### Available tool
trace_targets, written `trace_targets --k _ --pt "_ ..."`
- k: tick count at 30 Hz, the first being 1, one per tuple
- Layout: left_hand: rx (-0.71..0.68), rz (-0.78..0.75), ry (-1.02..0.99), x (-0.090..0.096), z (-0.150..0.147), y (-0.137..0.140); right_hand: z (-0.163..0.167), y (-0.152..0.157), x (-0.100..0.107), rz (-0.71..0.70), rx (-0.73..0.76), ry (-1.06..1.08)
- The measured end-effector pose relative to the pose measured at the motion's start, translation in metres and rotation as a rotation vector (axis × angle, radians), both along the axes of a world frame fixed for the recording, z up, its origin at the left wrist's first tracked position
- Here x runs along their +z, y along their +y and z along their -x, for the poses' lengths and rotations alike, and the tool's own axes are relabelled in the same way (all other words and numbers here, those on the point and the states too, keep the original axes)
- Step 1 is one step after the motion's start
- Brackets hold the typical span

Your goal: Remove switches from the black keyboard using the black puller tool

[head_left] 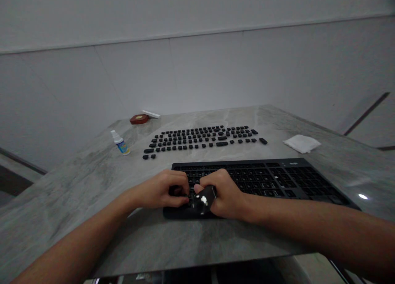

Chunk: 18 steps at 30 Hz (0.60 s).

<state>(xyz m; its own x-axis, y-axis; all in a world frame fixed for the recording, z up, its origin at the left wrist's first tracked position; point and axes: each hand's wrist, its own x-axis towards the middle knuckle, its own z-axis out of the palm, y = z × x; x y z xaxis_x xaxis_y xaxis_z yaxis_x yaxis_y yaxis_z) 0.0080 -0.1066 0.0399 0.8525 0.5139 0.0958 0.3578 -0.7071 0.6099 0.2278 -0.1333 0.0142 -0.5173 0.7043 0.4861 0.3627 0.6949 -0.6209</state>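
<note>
A black keyboard (265,183) with its keycaps off lies near the front of the table, its key sockets showing. My left hand (168,188) is at the keyboard's left end, fingers curled and thumb and fingertips close together at the sockets. What sits between those fingertips, if anything, is too small to make out. My right hand (226,193) is wrapped round a dark tool with a glossy, light-spotted end (203,199), held just right of my left fingertips over the keyboard. The tool's working tip is hidden. Behind the keyboard, black keycaps (221,144) stand in rows.
On the left stands a small white spray bottle (121,143) with a blue and yellow label. A reddish-brown box (139,119) and a white strip (151,114) lie at the back left. At right is a folded white cloth or tissue (301,143). A wall rises behind the marbled table (148,247).
</note>
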Motion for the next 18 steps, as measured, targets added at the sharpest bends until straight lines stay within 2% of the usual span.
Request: trace_targets --k 7,9,14,18 --pt "0.115 -0.092 0.005 0.005 0.010 0.011 -0.001 0.001 0.003 0.085 -0.049 0.078" --pt "0.198 -0.152 -0.011 0.006 0.017 0.018 -0.001 0.001 0.004 0.092 -0.046 0.069" --pt "0.480 -0.432 0.022 0.001 0.039 0.040 -0.002 0.000 0.003 0.077 -0.047 0.038" --pt "0.607 -0.492 0.098 -0.013 0.050 0.057 -0.002 0.000 0.004 0.089 -0.028 0.014"
